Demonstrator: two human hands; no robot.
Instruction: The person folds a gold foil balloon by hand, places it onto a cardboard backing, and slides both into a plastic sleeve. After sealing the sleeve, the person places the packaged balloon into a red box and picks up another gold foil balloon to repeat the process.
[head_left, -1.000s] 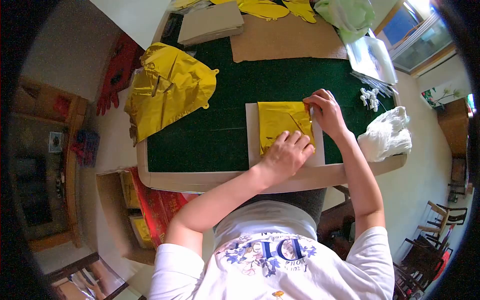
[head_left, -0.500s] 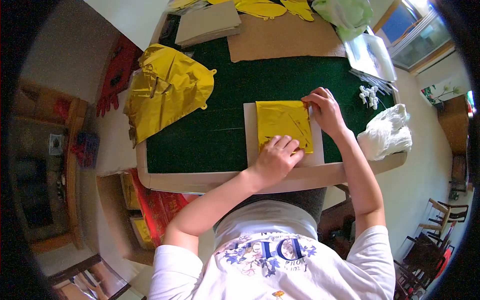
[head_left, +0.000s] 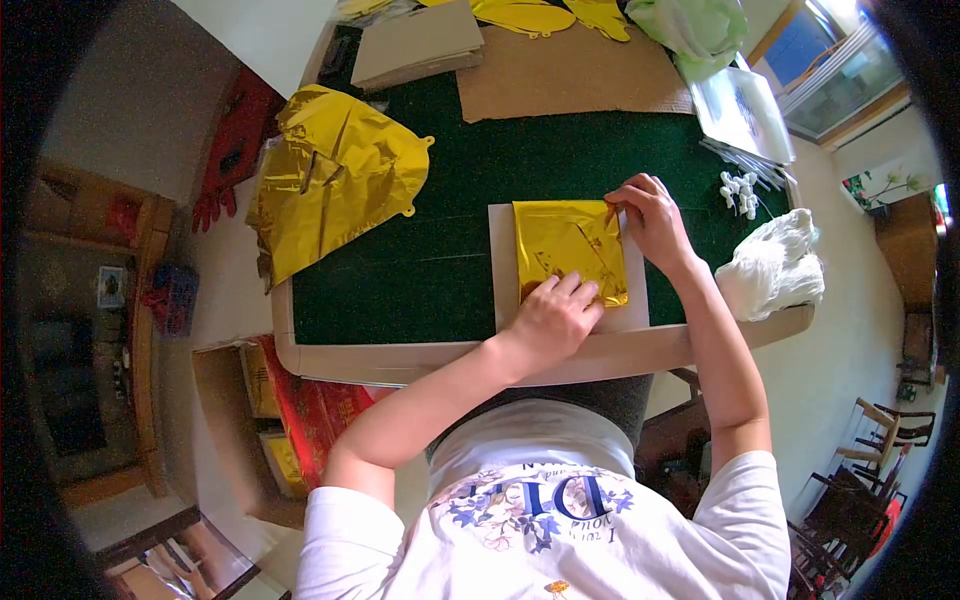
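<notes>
Head view: folded gold foil [head_left: 570, 235] lying on a board, both hands touching

Foil is sitting as a squarish, shiny, creased packet on a pale board [head_left: 503, 270], close to the table's front rim [head_left: 400, 362]. Board is showing to its left and right.

My left hand [head_left: 552, 318] is resting over the near edge of the foil, fingers bending and lying close together; I cannot tell whether they are gripping or only pressing. My right hand [head_left: 655, 220] is touching the far right corner with thumb and forefinger drawn near each other; I cannot tell whether they are pinching it.

Board is lying on a dark green mat [head_left: 420, 285]. Leftward, a crumpled gold sheet [head_left: 345, 175] is spreading over the table's side, two small tabs pointing right. Beyond: brown cardboard [head_left: 575, 80] is lying flat, a card stack [head_left: 420, 45] is slightly overlapping it. Rightward, small white pieces [head_left: 738, 192] and a white bundle [head_left: 770, 265] are lying near my forearm, a pale green bag [head_left: 695, 35] farther off.
</notes>
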